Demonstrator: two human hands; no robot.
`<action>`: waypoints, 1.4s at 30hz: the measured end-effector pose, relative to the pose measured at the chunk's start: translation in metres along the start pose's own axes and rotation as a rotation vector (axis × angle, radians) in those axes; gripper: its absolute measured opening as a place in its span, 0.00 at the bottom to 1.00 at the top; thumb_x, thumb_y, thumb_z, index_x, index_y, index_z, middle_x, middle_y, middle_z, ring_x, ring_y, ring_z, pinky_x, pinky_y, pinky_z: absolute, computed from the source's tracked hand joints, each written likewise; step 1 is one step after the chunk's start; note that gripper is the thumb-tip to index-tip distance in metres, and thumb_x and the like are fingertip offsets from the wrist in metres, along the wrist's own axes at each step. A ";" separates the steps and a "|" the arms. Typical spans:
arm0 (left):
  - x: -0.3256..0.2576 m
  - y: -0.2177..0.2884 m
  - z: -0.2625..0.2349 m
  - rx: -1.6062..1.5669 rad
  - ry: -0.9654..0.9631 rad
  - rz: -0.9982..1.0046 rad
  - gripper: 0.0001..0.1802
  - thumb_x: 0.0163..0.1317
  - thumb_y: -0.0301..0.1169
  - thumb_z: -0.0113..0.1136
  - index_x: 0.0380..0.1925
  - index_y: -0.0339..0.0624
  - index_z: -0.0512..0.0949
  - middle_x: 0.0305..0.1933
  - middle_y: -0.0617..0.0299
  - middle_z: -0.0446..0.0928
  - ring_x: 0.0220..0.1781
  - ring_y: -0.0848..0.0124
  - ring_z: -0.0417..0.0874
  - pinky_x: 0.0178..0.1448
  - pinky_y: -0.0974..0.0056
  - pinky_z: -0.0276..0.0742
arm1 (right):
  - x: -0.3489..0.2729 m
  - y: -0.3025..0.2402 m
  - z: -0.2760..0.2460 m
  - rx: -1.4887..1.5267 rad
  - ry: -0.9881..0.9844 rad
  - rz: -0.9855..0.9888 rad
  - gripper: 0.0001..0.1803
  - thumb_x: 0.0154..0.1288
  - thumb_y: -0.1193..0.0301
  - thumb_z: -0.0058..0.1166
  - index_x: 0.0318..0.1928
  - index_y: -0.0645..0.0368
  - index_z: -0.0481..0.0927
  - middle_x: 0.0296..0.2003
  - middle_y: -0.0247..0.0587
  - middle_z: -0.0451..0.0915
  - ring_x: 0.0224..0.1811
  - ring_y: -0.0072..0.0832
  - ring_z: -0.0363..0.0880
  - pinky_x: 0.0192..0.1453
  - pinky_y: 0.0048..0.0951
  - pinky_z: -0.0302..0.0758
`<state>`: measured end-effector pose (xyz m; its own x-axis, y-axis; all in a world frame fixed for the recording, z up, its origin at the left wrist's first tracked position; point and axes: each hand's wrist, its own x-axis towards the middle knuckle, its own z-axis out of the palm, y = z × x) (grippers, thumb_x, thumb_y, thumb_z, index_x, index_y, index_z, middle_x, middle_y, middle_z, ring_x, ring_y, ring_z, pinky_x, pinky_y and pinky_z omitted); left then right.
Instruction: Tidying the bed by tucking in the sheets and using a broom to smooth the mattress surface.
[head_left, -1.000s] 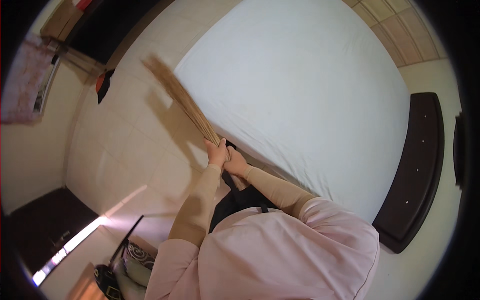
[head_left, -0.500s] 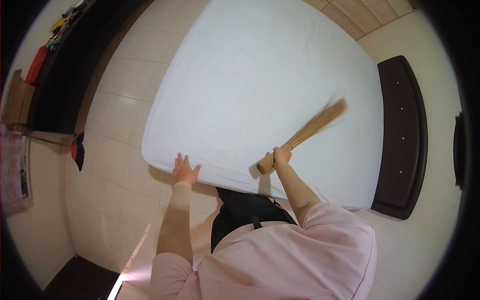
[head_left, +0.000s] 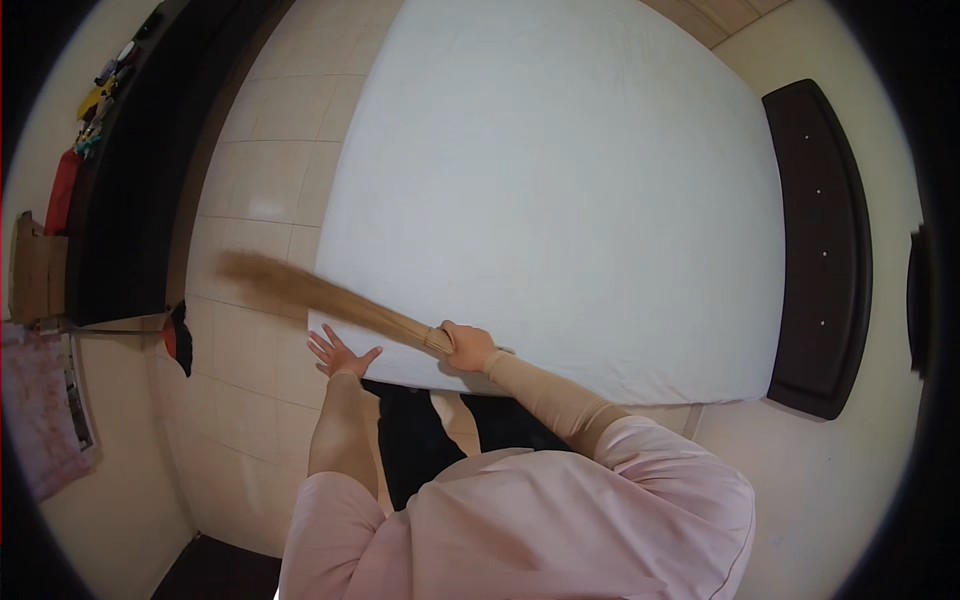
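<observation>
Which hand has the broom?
The right hand: it is closed around the broom, while the left hand is spread open and holds nothing.

light is soft, broom bristles [head_left: 290, 287] motion-blurred, the fisheye rim black and curved.

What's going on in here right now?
A person in a pink top stands beside a white-sheeted bed. The right-hand grip is closed around a straw broom, its blurred tip reaching past the bed's edge over the tiled floor. The left-hand grip is open, fingers spread near the bed's corner.
</observation>
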<state>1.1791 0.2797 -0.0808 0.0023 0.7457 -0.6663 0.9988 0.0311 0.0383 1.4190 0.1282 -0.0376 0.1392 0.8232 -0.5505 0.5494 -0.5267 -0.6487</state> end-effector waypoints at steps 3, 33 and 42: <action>0.020 -0.015 -0.007 0.085 -0.007 0.005 0.85 0.29 0.70 0.73 0.73 0.48 0.22 0.77 0.45 0.18 0.79 0.44 0.25 0.74 0.35 0.45 | -0.010 -0.005 -0.018 -0.158 0.092 -0.050 0.26 0.48 0.70 0.58 0.52 0.50 0.72 0.39 0.49 0.82 0.44 0.48 0.81 0.46 0.46 0.76; 0.195 -0.442 -0.220 -0.382 -0.151 -0.106 0.36 0.64 0.42 0.58 0.66 0.32 0.62 0.65 0.40 0.67 0.66 0.51 0.70 0.68 0.53 0.66 | 0.068 -0.134 0.061 0.156 0.866 0.769 0.25 0.50 0.66 0.59 0.50 0.53 0.71 0.39 0.54 0.82 0.43 0.54 0.80 0.47 0.49 0.76; 0.281 -0.450 -0.233 -0.251 -0.569 -0.131 0.37 0.61 0.47 0.63 0.61 0.30 0.68 0.50 0.45 0.78 0.47 0.57 0.81 0.52 0.57 0.77 | 0.218 -0.090 -0.027 0.901 1.436 1.139 0.36 0.44 0.68 0.63 0.52 0.76 0.65 0.45 0.63 0.79 0.47 0.51 0.81 0.52 0.42 0.78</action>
<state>0.7184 0.6306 -0.1114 -0.0241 0.2565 -0.9663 0.9507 0.3049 0.0572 1.4220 0.3604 -0.0851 0.7182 -0.5833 -0.3795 -0.6545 -0.3810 -0.6530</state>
